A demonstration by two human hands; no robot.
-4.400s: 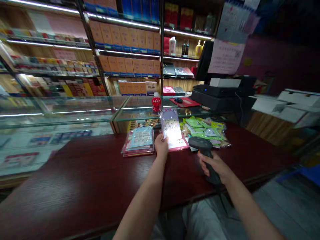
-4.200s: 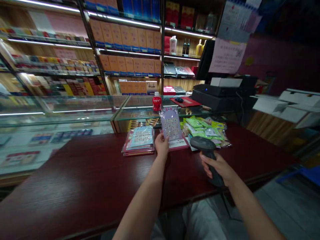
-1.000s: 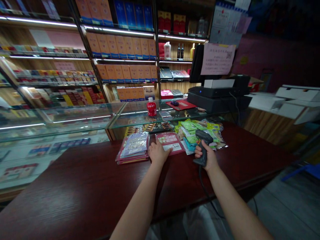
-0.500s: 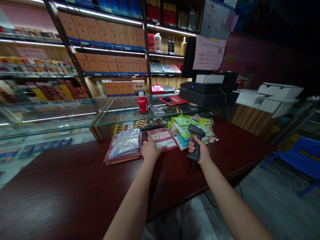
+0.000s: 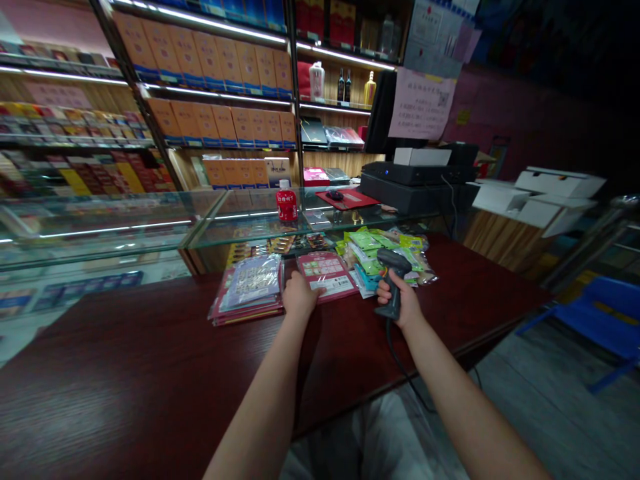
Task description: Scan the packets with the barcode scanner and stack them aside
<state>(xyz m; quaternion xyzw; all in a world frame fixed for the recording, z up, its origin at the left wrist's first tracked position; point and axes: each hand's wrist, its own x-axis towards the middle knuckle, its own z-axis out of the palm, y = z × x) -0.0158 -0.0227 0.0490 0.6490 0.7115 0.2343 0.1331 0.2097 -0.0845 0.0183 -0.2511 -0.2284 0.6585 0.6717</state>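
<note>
My left hand is at the near left corner of a flat pink package in clear plastic, thumb over its lower edge. The other fingers curl at its left side, partly hidden. The package lies on the dark red table, its white barcode label facing up. My right hand is closed around the handle of a black barcode scanner, raised over the table with its cable hanging down. A stack of plastic-wrapped flat packages lies left of my left hand. Several green snack packets are heaped behind the scanner.
A glass display counter borders the far side of the table, with a red bottle on top. A cash register stands at the back right. A blue chair is beyond the table's right edge.
My left thumb has drawn in slightly to the left, uncovering more of the barcode label. The scanner stays in my right hand at nearly the same place. The view has shifted slightly.
</note>
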